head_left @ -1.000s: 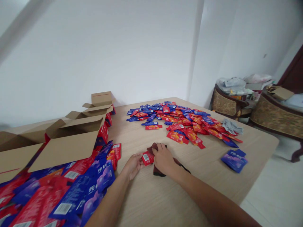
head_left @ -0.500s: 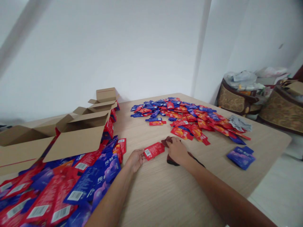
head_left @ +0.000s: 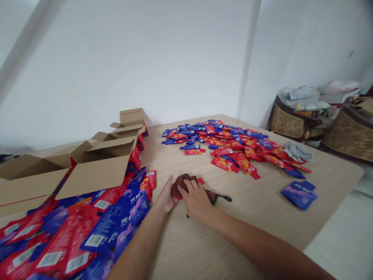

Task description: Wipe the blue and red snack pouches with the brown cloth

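Note:
A red sachet (head_left: pixel 201 181) lies mostly hidden under a dark brown cloth (head_left: pixel 182 182); only its far corner and a sliver by my left fingers show. My left hand (head_left: pixel 166 198) holds the sachet's near end, its thumb raised and the other fingers tucked beneath. Over the sachet, my right hand (head_left: pixel 196 199) presses the bunched cloth, fingers bent on top of it. A dark strap trails from the cloth to the right. Below my left forearm spreads a heap of red and blue sachets (head_left: pixel 107 225).
Open cardboard boxes (head_left: pixel 96 171) line the left side. A second heap of red and blue sachets (head_left: pixel 233 142) covers the table's far part, with a grey cloth (head_left: pixel 297 151) at its right. One blue packet (head_left: pixel 299 194) lies near the right edge. Patterned armchairs (head_left: pixel 287 122) stand beyond.
My right hand has moved left with the brown cloth, which now covers most of the red sachet. My left hand keeps its place at the sachet's near end.

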The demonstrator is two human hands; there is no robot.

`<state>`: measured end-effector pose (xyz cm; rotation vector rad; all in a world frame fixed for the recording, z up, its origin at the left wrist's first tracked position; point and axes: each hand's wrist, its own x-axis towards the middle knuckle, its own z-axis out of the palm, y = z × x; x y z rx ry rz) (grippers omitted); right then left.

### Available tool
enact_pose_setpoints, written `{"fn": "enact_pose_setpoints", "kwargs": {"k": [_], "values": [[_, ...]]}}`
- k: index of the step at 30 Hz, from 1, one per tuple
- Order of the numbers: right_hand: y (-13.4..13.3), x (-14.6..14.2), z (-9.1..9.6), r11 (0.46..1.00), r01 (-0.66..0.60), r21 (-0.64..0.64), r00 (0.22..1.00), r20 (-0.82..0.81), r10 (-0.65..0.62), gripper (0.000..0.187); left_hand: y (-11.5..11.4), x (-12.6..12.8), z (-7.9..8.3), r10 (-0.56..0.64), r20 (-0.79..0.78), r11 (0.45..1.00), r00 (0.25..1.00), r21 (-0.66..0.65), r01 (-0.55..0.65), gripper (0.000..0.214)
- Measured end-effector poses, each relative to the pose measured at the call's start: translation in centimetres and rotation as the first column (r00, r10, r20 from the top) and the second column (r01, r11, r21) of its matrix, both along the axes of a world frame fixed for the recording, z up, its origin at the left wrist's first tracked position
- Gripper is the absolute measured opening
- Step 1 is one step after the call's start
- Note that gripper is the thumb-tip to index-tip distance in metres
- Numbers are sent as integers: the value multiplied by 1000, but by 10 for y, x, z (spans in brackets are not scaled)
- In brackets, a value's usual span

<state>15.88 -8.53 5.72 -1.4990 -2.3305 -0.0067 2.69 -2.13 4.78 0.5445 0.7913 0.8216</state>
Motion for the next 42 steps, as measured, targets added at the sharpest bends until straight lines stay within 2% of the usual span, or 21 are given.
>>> {"fn": "enact_pose_setpoints", "kwargs": {"k": [4,6,8,11,16,19,22,24,25,26,27,28,29,30,31,32,34,37,39,40,42], "values": [[1,15,5,980,-193,-49,978,-91,188,42,-1,-4,-6,-66,-96,998,993,-19,64,26],[8,26,4,968,-237,-81,961,-167,221,41,-1,-3,-8,-94,-103,994,990,45,99,17],[18,39,0,967,-231,-107,951,-236,201,42,0,-2,-10,-92,-92,986,991,133,104,20],[32,55,-7,977,-142,-160,958,-269,96,40,1,-1,-11,-72,-108,981,991,174,91,24],[37,71,-10,985,43,-169,981,-178,-74,32,1,-4,-6,-54,-156,985,986,156,79,29],[34,76,-10,985,152,-87,979,-126,-162,31,-2,-22,8,72,-249,984,966,175,-28,22],[32,80,-11,977,213,-28,973,-80,-215,32,-6,-63,26,280,-348,937,895,302,-176,16],[33,81,-12,975,221,-26,973,-56,-222,33,-11,-99,33,409,-439,881,800,420,-220,19],[33,81,-12,975,221,-27,974,-48,-222,33,-15,-116,35,497,-513,836,700,498,-229,20],[34,81,-13,975,219,-27,975,-43,-220,33,-20,-130,35,600,-596,777,533,593,-212,22],[34,80,-13,976,218,-26,975,-39,-219,33,-25,-141,34,675,-657,723,336,680,-121,25],[34,80,-13,976,218,-25,975,-37,-219,33,-30,-147,31,748,-645,651,157,759,20,28],[34,79,-14,976,218,-25,975,-35,-219,32,-35,-150,26,797,-603,584,37,784,209,32],[34,79,-14,975,219,-23,975,-34,-220,32,-40,-149,20,830,-557,522,-33,754,398,35],[33,79,-14,975,219,-20,975,-34,-220,32,-43,-146,14,847,-526,475,-77,683,555,36],[33,79,-14,976,219,-16,975,-35,-219,32,-46,-141,7,845,-523,453,-115,583,675,37],[32,79,-13,977,214,-9,976,-40,-215,32,-46,-135,-7,820,-542,441,-182,397,805,40],[32,80,-13,979,204,-16,978,-42,-204,32,-40,-137,-18,781,-537,518,-320,270,811,46],[33,79,-13,978,206,-25,978,-39,-207,33,-32,-138,-17,760,-527,564,-381,242,790,48],[33,79,-13,977,210,-28,977,-39,-211,33,-28,-135,-15,755,-527,570,-389,236,787,48],[35,77,-12,976,215,-34,975,-44,-216,33,-16,-121,-9,758,-544,548,-360,231,804,51]]}}
